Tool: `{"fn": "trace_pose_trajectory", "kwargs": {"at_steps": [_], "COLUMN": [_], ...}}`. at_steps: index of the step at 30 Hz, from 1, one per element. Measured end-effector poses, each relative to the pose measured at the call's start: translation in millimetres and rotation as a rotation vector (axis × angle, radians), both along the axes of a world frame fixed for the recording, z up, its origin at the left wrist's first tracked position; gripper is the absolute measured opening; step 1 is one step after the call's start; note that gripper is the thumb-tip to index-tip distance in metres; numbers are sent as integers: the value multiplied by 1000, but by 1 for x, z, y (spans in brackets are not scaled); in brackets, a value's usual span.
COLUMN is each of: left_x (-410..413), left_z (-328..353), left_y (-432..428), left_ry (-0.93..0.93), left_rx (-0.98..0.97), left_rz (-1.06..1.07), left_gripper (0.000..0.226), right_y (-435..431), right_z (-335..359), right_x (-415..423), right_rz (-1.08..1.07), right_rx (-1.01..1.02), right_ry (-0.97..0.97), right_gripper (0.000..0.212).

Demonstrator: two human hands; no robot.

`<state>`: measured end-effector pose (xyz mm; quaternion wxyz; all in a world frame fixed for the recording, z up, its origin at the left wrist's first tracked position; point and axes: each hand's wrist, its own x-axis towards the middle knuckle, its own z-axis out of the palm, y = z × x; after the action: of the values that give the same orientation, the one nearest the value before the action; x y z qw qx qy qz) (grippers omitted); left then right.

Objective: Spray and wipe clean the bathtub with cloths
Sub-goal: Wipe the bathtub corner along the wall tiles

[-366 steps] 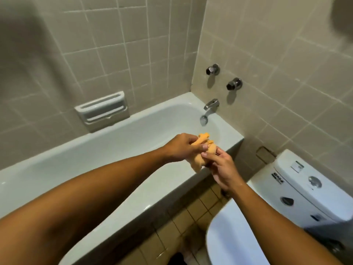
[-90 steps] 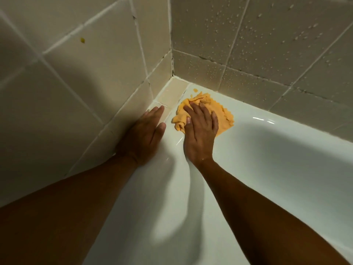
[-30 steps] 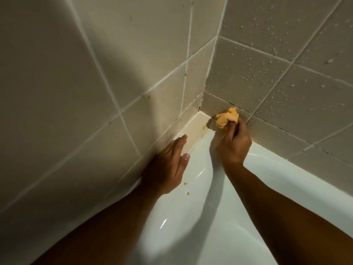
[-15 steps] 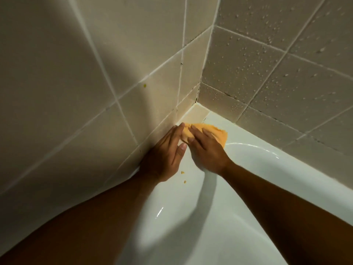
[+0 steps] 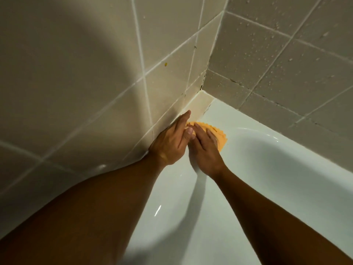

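An orange cloth [image 5: 220,137] lies flat on the inner slope of the white bathtub [image 5: 267,169], just below its far corner. My right hand [image 5: 205,150] presses on the cloth with straight fingers and covers most of it. My left hand [image 5: 171,140] rests flat beside it against the tub edge where the tiled wall begins, its fingertips close to the right hand's fingers. No spray bottle is in view.
Beige tiled walls [image 5: 277,64] meet in a corner right above the hands; the right wall carries water drops. A small orange speck [image 5: 165,64] sticks to the left wall. The tub's rim [image 5: 248,121] runs off to the right.
The right hand has slid the cloth a little down and right along the tub's slope and spread it flatter. The left hand has stayed at the wall edge.
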<state>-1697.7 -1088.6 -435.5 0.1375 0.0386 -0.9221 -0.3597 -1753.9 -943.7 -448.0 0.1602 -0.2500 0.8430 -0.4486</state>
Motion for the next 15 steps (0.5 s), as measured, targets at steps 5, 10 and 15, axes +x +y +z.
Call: {"fn": "trace_pose_trajectory", "kwargs": {"at_steps": [5, 10, 15], "left_x": [21, 55, 105], "left_z": [-2, -5, -12], "left_y": [1, 5, 5], "left_ry": [-66, -23, 23], "left_rx": [9, 70, -21], "left_rz": [-18, -3, 32], "left_gripper": [76, 74, 62], "right_y": [-17, -14, -25], "right_z": [6, 0, -3], "right_x": [72, 78, 140], "right_rz": [-27, -19, -28], "right_rx": [-92, -81, -59], "right_ry": [95, 116, 176], "right_gripper": [52, 46, 47]}}
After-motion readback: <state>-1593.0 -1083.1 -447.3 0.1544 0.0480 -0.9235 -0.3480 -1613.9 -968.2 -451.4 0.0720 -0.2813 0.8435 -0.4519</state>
